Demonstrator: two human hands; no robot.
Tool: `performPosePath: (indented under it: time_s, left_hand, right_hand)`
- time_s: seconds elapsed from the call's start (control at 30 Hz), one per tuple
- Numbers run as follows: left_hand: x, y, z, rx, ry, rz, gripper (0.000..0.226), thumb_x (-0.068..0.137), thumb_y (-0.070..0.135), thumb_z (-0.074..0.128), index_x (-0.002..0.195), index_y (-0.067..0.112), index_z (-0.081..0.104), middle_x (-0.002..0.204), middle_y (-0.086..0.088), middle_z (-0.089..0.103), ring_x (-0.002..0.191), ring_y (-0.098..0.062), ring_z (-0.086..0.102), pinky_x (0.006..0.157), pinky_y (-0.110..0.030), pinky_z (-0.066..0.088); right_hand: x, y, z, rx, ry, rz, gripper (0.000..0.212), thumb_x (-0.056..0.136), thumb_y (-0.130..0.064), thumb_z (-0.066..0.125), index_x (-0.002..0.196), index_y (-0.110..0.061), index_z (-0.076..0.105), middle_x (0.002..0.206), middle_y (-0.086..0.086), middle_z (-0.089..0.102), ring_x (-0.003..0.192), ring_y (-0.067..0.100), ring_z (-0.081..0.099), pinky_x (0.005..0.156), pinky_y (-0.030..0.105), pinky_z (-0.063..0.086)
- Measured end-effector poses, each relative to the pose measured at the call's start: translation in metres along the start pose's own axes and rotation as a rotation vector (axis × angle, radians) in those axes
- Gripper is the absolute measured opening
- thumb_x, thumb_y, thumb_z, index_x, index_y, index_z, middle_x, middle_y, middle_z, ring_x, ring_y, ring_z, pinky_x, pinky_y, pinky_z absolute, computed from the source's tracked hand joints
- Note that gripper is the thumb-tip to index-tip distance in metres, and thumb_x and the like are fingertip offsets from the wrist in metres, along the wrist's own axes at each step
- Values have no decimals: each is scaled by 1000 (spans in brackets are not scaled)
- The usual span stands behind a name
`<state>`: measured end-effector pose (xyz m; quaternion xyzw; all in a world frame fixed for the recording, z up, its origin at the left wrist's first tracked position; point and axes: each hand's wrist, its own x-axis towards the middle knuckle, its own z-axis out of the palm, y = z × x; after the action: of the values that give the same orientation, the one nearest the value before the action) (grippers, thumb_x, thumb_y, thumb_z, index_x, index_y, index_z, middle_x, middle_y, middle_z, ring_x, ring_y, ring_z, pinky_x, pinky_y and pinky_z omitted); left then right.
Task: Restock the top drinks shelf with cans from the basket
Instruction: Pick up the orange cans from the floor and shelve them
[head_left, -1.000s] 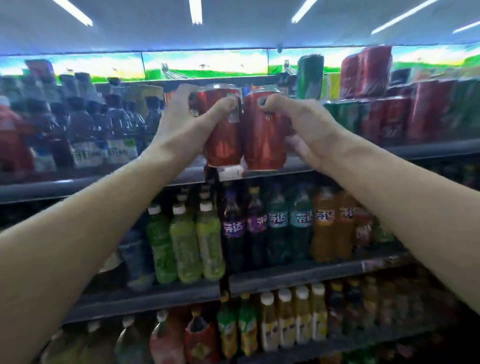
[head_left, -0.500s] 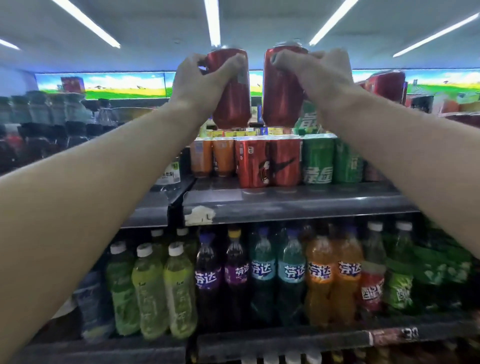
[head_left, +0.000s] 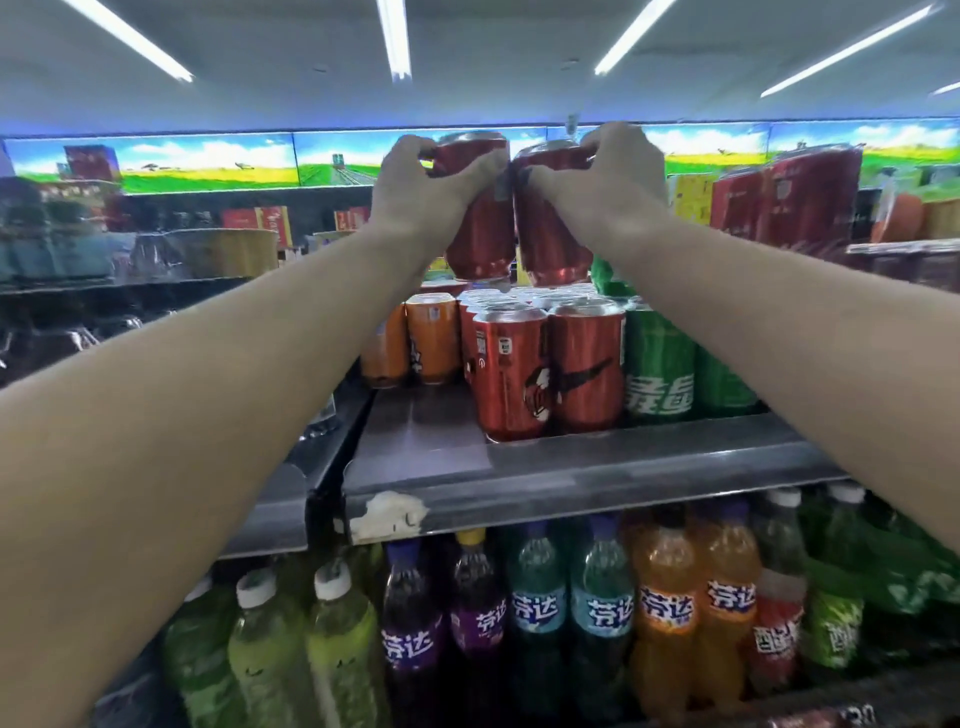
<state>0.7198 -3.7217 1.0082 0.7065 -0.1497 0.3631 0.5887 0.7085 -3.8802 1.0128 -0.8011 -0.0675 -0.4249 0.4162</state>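
Grey top shelf (head_left: 597, 467) carries orange cans (head_left: 434, 338), red cans (head_left: 550, 369), green cans (head_left: 660, 364).

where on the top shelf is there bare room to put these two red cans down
Bare shelf shows at the front left, bordered by the orange cans behind and the red cans to its right. From there rightward it is crowded: red cans, then green cans, reach the front edge.
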Motion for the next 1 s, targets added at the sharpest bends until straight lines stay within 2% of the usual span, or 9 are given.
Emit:
performPosePath:
  time_s: [0.17,0.37,0.43,0.53,0.6,0.67,0.77,0.9,1.0]
  left_hand:
    - [8,-22,6,-5,-44,-27,69,82,42,87,132,7,55,118,-11,70,102,-22,74,75,-28,64]
    - [5,-38,7,-16,-60,-64,60,87,44,82,129,8,59,115,-5,69,103,-18,71,86,-29,62]
    - [3,-39,6,-38,-65,-53,58,88,43,81,129,9,59,116,-4,69,103,-17,71,86,-27,62]
    - [0,-37,5,-30,-89,-27,59,88,44,82,129,10,58,119,-5,68,104,-16,71,77,-20,59]
    - [-1,-35,7,-18,-100,-29,60,87,45,82,129,9,56,118,-4,68,103,-14,70,72,-17,56]
    - [-2,-34,8,-29,-108,-38,61,87,44,82,128,9,55,117,-5,67,103,-14,70,74,-20,57]
    - [-2,-35,10,-42,-113,-38,63,84,48,83,125,9,56,117,-7,68,104,-17,71,79,-26,58]
    - [-3,-35,12,-22,-142,-55,52,93,44,76,127,12,53,119,-5,67,102,-15,70,70,-19,56]
    - [-4,-34,11,36,-182,-49,49,96,46,71,130,15,55,116,-3,66,98,-12,70,65,-16,55]
  right_hand:
    - [3,12,12,-25,-3,-36,58,87,-46,72,127,-9,54,117,6,63,105,23,61,85,34,50]
    - [-7,22,20,-79,-16,-145,46,96,-39,65,128,-9,50,110,5,57,99,21,54,89,38,50]
    - [-9,24,21,-126,-9,-186,46,98,-40,62,130,-10,49,112,7,60,100,23,56,84,36,47]
    - [-10,28,20,-299,-17,-234,50,102,-45,52,138,-11,42,115,10,61,97,28,55,75,36,38]
    - [-8,30,16,-448,-25,-297,49,104,-48,44,140,-15,40,111,13,63,97,35,59,71,37,38]
    - [-5,30,11,-543,-35,-340,46,105,-49,41,136,-16,42,105,14,63,94,36,59,69,39,39]
    - [-1,27,7,-572,-76,-337,46,104,-47,43,135,-13,46,109,17,62,94,35,55,73,38,38]
    - [2,22,8,-539,-107,-339,47,103,-42,49,139,-12,50,138,18,46,111,37,57,86,40,43]
    - [4,21,8,-537,-116,-379,44,104,-34,50,141,-11,50,140,15,47,120,37,55,96,43,44]
